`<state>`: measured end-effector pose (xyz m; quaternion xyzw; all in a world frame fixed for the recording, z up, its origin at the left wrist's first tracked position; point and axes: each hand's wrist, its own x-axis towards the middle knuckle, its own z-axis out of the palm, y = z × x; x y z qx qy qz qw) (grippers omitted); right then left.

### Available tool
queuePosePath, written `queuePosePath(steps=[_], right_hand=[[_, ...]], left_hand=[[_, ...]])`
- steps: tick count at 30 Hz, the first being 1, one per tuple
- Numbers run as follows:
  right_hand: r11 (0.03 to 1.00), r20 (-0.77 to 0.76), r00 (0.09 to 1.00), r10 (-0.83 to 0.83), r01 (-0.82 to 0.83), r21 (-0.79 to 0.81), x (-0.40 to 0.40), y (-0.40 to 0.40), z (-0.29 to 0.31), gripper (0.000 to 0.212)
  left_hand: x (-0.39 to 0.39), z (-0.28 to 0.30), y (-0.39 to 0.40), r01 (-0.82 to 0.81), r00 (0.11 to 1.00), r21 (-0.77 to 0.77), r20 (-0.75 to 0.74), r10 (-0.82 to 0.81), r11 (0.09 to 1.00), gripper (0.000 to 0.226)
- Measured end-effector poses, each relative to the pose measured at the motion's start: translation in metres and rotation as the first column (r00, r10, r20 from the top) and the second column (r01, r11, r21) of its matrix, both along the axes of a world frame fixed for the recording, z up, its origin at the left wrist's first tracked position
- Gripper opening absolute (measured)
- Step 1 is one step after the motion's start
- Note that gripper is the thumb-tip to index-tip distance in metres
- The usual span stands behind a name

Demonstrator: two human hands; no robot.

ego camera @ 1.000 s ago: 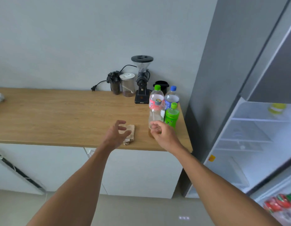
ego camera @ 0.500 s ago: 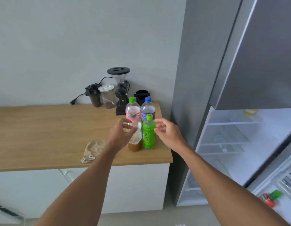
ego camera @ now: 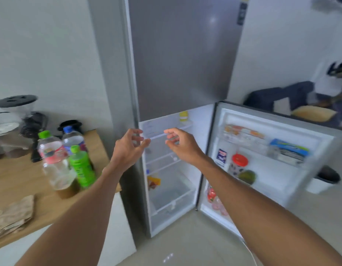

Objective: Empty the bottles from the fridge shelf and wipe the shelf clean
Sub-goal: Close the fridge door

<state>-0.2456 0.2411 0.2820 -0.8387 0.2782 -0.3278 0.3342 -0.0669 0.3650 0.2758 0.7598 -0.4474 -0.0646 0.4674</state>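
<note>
I see both hands raised in front of the open fridge (ego camera: 166,169), empty. My left hand (ego camera: 128,148) has its fingers loosely curled, holding nothing; my right hand (ego camera: 180,144) is half spread, fingers bent, also bare. Both hover just before the top fridge shelf (ego camera: 166,132), where a yellow-capped bottle (ego camera: 183,116) stands at the back right. On the wooden counter (ego camera: 16,181) to the left stand four bottles (ego camera: 56,162) bunched together, the green bottle (ego camera: 81,169) in front, and a crumpled cloth (ego camera: 14,214) lies near the edge.
</note>
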Motion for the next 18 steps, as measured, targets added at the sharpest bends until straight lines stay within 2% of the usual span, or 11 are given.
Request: queuePosePath(steps=[4, 11, 15, 18], right_hand=[[0.989, 0.009, 0.990, -0.143, 0.143, -0.044, -0.077, -0.056, 0.018, 0.038], [0.957, -0.019, 0.960, -0.281, 0.278, -0.078, -0.171, -0.168, 0.042, 0.047], [0.942, -0.064, 0.946, -0.319, 0.309, -0.130, -0.205, -0.240, 0.050, 0.050], [0.922, -0.115, 0.920, -0.374, 0.355, -0.152, -0.225, -0.291, 0.053, 0.054]], left_hand=[[-0.054, 0.024, -0.057, 0.106, 0.993, -0.031, 0.053, -0.104, 0.994, 0.052], [-0.109, 0.062, -0.170, 0.092, 0.968, 0.032, 0.232, -0.097, 0.995, 0.076], [-0.125, 0.068, -0.239, 0.006, 0.920, 0.080, 0.389, -0.037, 0.997, 0.084], [-0.129, 0.070, -0.276, -0.118, 0.822, 0.086, 0.567, 0.049, 0.989, 0.083]])
